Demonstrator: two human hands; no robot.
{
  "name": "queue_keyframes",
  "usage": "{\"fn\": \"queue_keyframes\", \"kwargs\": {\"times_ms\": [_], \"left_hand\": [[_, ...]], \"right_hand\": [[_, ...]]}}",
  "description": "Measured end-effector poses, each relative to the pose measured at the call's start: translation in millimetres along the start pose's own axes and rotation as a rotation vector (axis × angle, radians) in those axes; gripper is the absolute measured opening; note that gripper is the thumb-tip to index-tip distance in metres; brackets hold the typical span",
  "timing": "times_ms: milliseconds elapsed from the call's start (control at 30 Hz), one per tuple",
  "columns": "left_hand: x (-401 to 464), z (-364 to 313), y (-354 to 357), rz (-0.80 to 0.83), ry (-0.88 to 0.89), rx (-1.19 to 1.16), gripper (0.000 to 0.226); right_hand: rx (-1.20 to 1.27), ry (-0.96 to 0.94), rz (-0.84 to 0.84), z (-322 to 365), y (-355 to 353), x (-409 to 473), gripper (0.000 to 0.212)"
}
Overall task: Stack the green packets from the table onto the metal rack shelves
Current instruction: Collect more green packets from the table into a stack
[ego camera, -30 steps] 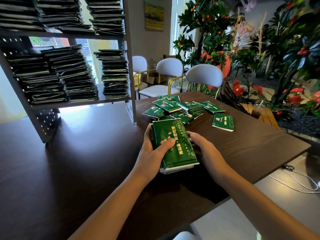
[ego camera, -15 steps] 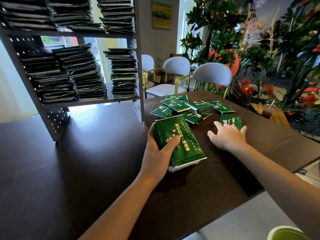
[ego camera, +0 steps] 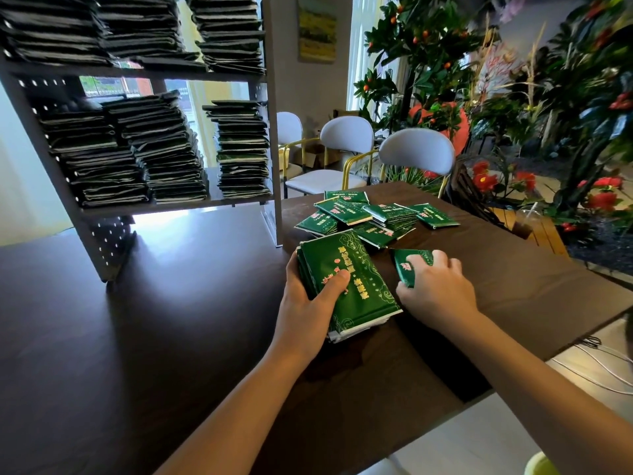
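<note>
My left hand (ego camera: 308, 299) grips a thick stack of green packets (ego camera: 356, 269) on the dark table (ego camera: 137, 337), thumb on top of the stack. Just to its right, my right hand (ego camera: 436, 289) holds a single green packet (ego camera: 406, 265) by its near end, fingers curled over it. Several loose green packets (ego camera: 373, 214) lie scattered farther back on the table. The metal rack (ego camera: 274, 132) stands at the back left, its shelves filled with tall piles of packets (ego camera: 164, 149).
Pale-backed chairs (ego camera: 416, 150) stand behind the table's far edge. Potted plants with red flowers and orange fruit (ego camera: 513, 132) fill the right side. White cables (ego camera: 596, 371) lie on the floor past the table's right edge.
My right hand left the stack, reached right to a lone packet, and has drawn it back toward the stack. My left hand kept its grip on the stack.
</note>
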State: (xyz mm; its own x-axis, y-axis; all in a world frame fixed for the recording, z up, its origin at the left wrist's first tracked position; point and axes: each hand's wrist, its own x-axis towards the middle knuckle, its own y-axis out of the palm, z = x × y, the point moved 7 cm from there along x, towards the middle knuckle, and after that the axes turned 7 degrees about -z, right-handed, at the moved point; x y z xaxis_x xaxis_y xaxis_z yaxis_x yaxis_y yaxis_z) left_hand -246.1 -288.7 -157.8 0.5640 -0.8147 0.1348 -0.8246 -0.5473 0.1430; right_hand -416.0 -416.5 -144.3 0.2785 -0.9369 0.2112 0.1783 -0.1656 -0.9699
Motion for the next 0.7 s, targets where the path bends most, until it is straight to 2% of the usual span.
{"fn": "queue_keyframes", "kwargs": {"times_ms": [100, 167, 233, 333, 400, 433, 500, 567, 633, 700], "left_hand": [[1, 3, 0, 0.007, 0.005, -0.008, 0.059], [2, 2, 0, 0.01, 0.014, 0.001, 0.065], [2, 2, 1, 0.016, -0.001, 0.004, 0.068], [4, 4, 1, 0.038, -0.051, -0.009, 0.056], [5, 4, 1, 0.054, -0.067, 0.001, 0.047], [5, 4, 1, 0.055, -0.067, 0.006, 0.046], [5, 0, -1, 0.044, -0.05, -0.015, 0.056], [5, -1, -4, 0.027, -0.05, -0.053, 0.067], [5, 0, -4, 0.015, -0.057, -0.054, 0.056], [7, 3, -4, 0.01, -0.084, -0.058, 0.042]], "right_hand": [[-0.072, -0.04, -0.05, 1, -12, 4, 0.031], [-0.024, -0.071, -0.121, 5, -22, 4, 0.027], [0.111, -0.06, -0.245, 7, -36, 0, 0.029], [0.471, -0.086, -0.468, 17, -62, -18, 0.026], [0.679, -0.247, -0.564, 37, -79, -38, 0.026], [0.689, -0.337, -0.593, 48, -84, -48, 0.028], [0.674, -0.461, -0.555, 66, -80, -61, 0.036], [0.714, -0.47, -0.379, 75, -64, -63, 0.039], [0.761, -0.459, -0.204, 78, -49, -61, 0.044], [0.783, -0.457, -0.147, 77, -44, -57, 0.047]]}}
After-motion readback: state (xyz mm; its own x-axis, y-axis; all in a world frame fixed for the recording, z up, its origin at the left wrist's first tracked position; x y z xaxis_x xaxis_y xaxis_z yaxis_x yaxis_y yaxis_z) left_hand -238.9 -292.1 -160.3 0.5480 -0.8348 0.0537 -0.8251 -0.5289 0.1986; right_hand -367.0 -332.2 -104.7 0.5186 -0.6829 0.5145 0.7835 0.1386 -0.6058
